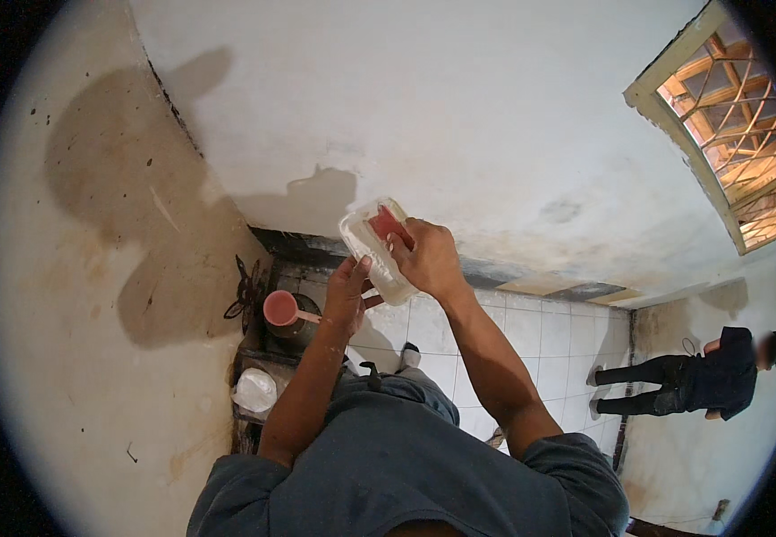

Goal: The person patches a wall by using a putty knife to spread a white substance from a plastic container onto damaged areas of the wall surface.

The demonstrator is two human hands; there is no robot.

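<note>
Both hands on a clear plastic container

The left hand point(349, 291) grips the lower end of a clear plastic container point(375, 253), its thumb pressed on the side. The right hand point(428, 259) is closed over the upper end, fingers curled on a red piece point(388, 223) at the top — whether lid or contents, it cannot be told. The container is held tilted at chest height before a pale wall point(459, 107). Below it lie a pink ladle point(281, 308) on a dark pot, a white bag point(255, 390) and a tiled floor point(540, 336) — another person point(710, 376) stands well apart
</note>
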